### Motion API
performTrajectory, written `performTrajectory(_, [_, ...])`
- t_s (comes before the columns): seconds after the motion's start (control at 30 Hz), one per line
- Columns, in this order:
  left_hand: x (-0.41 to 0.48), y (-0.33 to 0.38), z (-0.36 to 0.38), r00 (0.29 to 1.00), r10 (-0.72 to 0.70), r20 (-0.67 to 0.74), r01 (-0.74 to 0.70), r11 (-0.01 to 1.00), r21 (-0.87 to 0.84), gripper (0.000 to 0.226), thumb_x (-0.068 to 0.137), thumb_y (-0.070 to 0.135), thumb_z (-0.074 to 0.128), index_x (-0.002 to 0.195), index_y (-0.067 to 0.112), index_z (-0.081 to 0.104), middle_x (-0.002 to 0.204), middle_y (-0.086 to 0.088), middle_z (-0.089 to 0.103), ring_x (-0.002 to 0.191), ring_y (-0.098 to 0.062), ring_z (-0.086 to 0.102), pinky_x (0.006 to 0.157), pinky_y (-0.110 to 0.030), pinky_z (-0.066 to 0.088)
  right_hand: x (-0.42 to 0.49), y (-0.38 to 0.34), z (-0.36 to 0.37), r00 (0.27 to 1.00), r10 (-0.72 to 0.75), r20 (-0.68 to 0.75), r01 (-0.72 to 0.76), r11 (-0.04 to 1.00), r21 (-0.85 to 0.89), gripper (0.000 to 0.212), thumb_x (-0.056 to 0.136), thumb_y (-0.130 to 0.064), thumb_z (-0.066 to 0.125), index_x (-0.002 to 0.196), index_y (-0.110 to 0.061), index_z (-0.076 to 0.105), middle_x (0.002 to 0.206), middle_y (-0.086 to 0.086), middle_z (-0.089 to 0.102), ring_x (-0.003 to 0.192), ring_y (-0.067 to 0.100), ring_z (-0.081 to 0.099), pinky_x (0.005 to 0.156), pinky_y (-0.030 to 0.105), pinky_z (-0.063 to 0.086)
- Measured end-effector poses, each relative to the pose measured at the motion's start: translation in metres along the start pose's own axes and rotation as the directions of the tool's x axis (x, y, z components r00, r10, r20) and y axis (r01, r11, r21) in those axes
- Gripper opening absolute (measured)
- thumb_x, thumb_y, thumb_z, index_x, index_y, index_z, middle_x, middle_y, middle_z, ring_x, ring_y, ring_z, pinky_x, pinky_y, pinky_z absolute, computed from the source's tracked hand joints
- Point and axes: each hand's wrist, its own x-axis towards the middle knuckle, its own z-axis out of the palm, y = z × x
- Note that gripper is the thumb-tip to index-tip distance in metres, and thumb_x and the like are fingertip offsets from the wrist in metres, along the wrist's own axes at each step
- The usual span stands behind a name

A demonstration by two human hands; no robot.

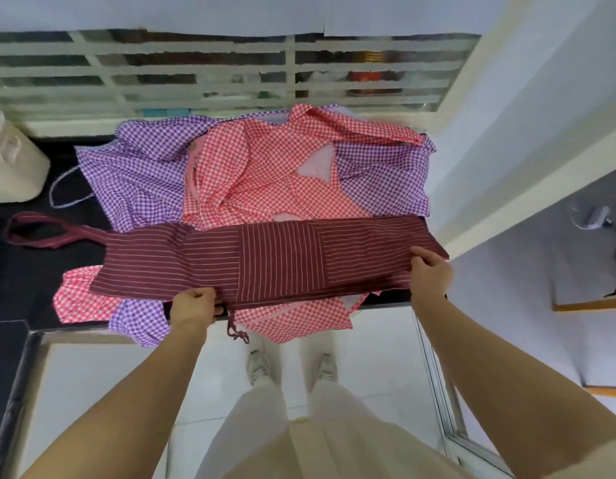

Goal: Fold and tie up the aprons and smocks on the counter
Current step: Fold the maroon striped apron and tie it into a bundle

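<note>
Stretching between left hand [195, 303] and right hand [432, 272]: maroon striped apron [265, 261].

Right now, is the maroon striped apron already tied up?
No, the apron lies as a long folded band and its tie string dangles loose.

One striped apron [265, 257]; two hands [192, 307] [432, 274]; two shoes [259, 368] [323, 366]; one white container [13, 160].

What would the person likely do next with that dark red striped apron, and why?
Probably fold the right end leftward. The striped apron already lies as one long band on the gingham pile; the right hand grips its right end, the left hand pinches the near edge.
</note>
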Motion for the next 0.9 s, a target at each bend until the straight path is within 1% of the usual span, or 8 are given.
performTrajectory(0.17, [-0.004,-0.005,0.009,0.997,-0.046,-0.056,0.056,0.98,0.191,0.018,0.091,0.015,0.056,0.086,0.001,0.065,0.069,-0.012,0.063,0.065,-0.029,0.059,0.072,-0.038,0.053,0.018,0.012,-0.01,0.979,0.195,0.057,-0.194,0.981,-0.021,0.024,0.092,-0.011,0.06,0.116,-0.011,0.056,0.113,0.013,0.063,0.101,0.031,0.063,0.087,0.039,0.056])
performTrajectory(0.33, [-0.029,0.013,0.027,0.955,0.279,-0.102,-0.208,0.872,0.443,0.008,0.092,0.022,0.056,0.091,0.015,0.06,0.084,-0.006,0.062,0.081,-0.028,0.056,0.076,-0.036,0.044,0.027,-0.007,-0.023,0.987,0.157,-0.02,-0.156,0.987,0.03,0.039,0.095,-0.016,0.06,0.127,-0.012,0.038,0.093,0.007,0.055,0.074,0.02,0.06,0.054,0.025,0.047])
performTrajectory(0.43, [-0.031,0.018,0.049,0.943,0.33,-0.05,-0.274,0.85,0.451,0.018,0.091,0.022,0.059,0.107,0.015,0.054,0.089,-0.004,0.063,0.081,-0.026,0.056,0.073,-0.034,0.041,0.027,-0.005,-0.033,0.998,0.065,0.01,-0.062,0.981,-0.183,0.035,0.096,-0.012,0.055,0.127,-0.013,0.04,0.088,0.005,0.056,0.067,0.014,0.057,0.048,0.022,0.04])
performTrajectory(0.53, [-0.023,0.014,0.062,0.962,0.264,0.065,-0.26,0.828,0.497,0.035,0.09,0.024,0.061,0.122,0.015,0.048,0.096,-0.01,0.064,0.089,-0.029,0.059,0.079,-0.04,0.045,0.032,-0.006,-0.034,0.996,0.078,0.03,-0.06,0.918,-0.391,0.042,0.093,-0.01,0.058,0.13,-0.009,0.04,0.114,0.015,0.057,0.09,0.027,0.062,0.066,0.033,0.052])
performTrajectory(0.6, [-0.02,0.011,0.065,0.966,0.245,0.082,-0.252,0.822,0.511,0.041,0.09,0.026,0.062,0.127,0.016,0.049,0.102,-0.014,0.063,0.092,-0.03,0.06,0.083,-0.044,0.048,0.033,-0.011,-0.022,0.996,-0.078,0.033,0.085,0.873,-0.481,0.043,0.09,-0.011,0.061,0.13,-0.011,0.045,0.124,0.013,0.053,0.107,0.029,0.057,0.086,0.041,0.054])
performTrajectory(0.73, [-0.015,0.008,0.062,0.959,0.276,0.067,-0.265,0.779,0.569,0.043,0.087,0.032,0.063,0.128,0.018,0.058,0.117,-0.018,0.062,0.111,-0.037,0.055,0.098,-0.046,0.045,0.011,-0.029,0.025,0.776,-0.439,0.453,0.603,0.729,-0.325,0.036,0.092,-0.01,0.057,0.126,-0.018,0.051,0.126,0.001,0.046,0.095,0.012,0.056,0.084,0.023,0.049])
performTrajectory(0.83, [-0.013,0.005,0.051,0.959,0.271,0.086,-0.276,0.818,0.505,0.035,0.088,0.028,0.064,0.121,0.017,0.065,0.116,-0.018,0.063,0.108,-0.037,0.057,0.099,-0.048,0.047,-0.005,-0.031,0.057,0.576,-0.194,0.794,0.679,0.654,-0.332,0.037,0.094,-0.011,0.058,0.13,-0.02,0.055,0.128,-0.002,0.051,0.095,0.011,0.059,0.091,0.025,0.052])
performTrajectory(0.9, [-0.014,0.005,0.04,0.953,0.297,0.054,-0.29,0.852,0.437,0.027,0.089,0.022,0.063,0.114,0.015,0.068,0.112,-0.017,0.066,0.104,-0.035,0.059,0.095,-0.047,0.05,-0.012,-0.032,0.071,0.573,-0.086,0.815,0.701,0.566,-0.434,0.036,0.095,-0.015,0.059,0.13,-0.019,0.056,0.133,0.002,0.049,0.108,0.017,0.058,0.097,0.031,0.051])
